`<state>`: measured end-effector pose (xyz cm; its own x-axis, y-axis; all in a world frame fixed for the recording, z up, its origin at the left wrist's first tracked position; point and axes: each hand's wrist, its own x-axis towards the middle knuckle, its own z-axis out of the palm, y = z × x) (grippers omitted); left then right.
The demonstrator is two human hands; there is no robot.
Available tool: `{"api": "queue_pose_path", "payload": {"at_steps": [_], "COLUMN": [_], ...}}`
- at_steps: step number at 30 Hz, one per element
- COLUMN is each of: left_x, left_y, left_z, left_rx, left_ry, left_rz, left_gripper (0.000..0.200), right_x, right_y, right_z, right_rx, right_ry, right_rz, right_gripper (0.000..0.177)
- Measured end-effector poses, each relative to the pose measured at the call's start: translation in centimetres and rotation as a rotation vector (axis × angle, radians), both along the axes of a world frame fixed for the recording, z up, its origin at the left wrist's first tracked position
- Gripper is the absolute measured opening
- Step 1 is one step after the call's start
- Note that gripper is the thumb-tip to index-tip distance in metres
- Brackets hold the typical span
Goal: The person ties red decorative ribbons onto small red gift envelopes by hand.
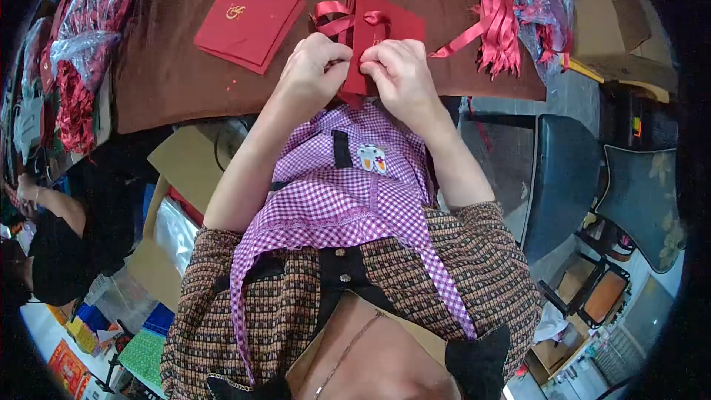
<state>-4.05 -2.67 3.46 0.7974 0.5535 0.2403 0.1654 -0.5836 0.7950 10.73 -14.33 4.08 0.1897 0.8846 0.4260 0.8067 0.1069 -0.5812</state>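
At the table's near edge is a red paper gift bag (361,33) with shiny ribbon loops near its top; it looks narrow and is seen almost edge-on. My left hand (320,61) pinches its left side, thumb against the curled fingers. On the opposite side my right hand (398,74) closes on it the same way, fingers bent inward. What lies exactly under the fingertips is hidden. Behind my right hand a flat red panel (407,24) shows. Left of my hands lies a stack of flat red paper pieces (252,21) with a gold emblem.
A bundle of red satin ribbons (496,18) lies on the brown-covered table (167,67), beside a clear plastic bag (546,18). More plastic-wrapped red ribbons (89,37) are at far left. Another person's arm (59,204) shows at lower left. A dark chair (563,185) stands right.
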Motion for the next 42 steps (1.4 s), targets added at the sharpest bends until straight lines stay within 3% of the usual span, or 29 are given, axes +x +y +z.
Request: {"api": "queue_pose_path", "payload": {"at_steps": [4, 7, 9, 12, 14, 17, 18, 20, 24, 27, 31, 34, 36, 38, 39, 40, 42], "left_x": [0.0, 0.0, -0.1, -0.5, -0.9, -2.1, -2.8, -4.5, -5.0, -4.8, -4.2, -4.8, -4.5, -3.0, -2.6, -2.4, -2.8], "left_y": [-0.2, -0.6, -0.6, -0.3, -0.1, 1.5, 2.4, 4.5, 4.9, 5.0, 2.8, 0.8, -0.7, -2.5, -2.6, -2.4, -1.4], "left_z": [0.8, 2.0, 2.7, 2.2, 1.9, 1.1, 1.4, 1.0, 1.1, 0.5, 0.5, 0.8, 0.0, 1.8, 1.9, 1.8, 1.2], "left_rx": [0.035, 0.181, 0.223, 0.234, 0.055, 0.178, -0.130, -0.305, -0.353, -0.645, -0.488, -0.636, -0.751, -0.911, -1.046, -1.180, -1.177], "left_ry": [-0.044, -0.020, -0.040, -0.086, -0.057, -0.130, 0.080, 0.022, -0.016, -0.061, -0.137, -0.044, 0.032, -0.103, -0.164, -0.227, -0.281], "left_rz": [-0.016, -0.109, -0.129, -0.116, -0.143, -0.045, 0.199, 0.263, 0.306, 0.311, 0.485, 0.355, 0.114, 0.008, 0.033, 0.058, 0.070], "left_gripper": [0.013, 0.010, 0.007, 0.005, 0.005, 0.005, 0.007, 0.010, 0.013, 0.015, 0.023, 0.029, 0.030, 0.031, 0.031, 0.032, 0.031], "right_x": [1.8, 2.5, 3.1, 3.7, 3.8, 4.4, 4.7, 5.4, 6.2, 6.5, 6.6, 6.3, 5.7, 5.1, 4.7, 4.8, 5.2], "right_y": [0.6, 1.8, 2.5, 2.8, 2.8, 2.3, 1.8, 1.1, 1.0, 1.0, 1.5, 2.1, 2.6, 3.1, 3.2, 3.1, 2.5], "right_z": [3.8, 5.2, 5.4, 6.0, 6.0, 5.6, 5.1, 4.6, 4.4, 4.2, 3.5, 3.9, 4.2, 3.8, 3.8, 4.3, 5.6], "right_rx": [0.087, 0.126, -0.009, -0.200, -0.192, -0.367, -0.368, -0.347, -0.312, -0.333, -0.323, -0.371, -0.429, -0.393, -0.226, -0.214, 0.205], "right_ry": [-0.141, -0.290, -0.453, -0.449, -0.377, -0.337, -0.336, -0.191, -0.098, -0.084, -0.041, 0.075, 0.183, 0.496, 0.465, 0.456, -0.127], "right_rz": [0.130, 0.262, 0.381, 0.497, 0.545, 0.653, 0.651, 0.649, 0.601, 0.538, 0.396, 0.265, 0.194, 0.212, 0.157, 0.161, 0.060], "right_gripper": [0.024, 0.025, 0.018, 0.008, 0.002, 0.002, 0.002, 0.005, 0.010, 0.014, 0.017, 0.018, 0.019, 0.020, 0.022, 0.022, 0.026]}}
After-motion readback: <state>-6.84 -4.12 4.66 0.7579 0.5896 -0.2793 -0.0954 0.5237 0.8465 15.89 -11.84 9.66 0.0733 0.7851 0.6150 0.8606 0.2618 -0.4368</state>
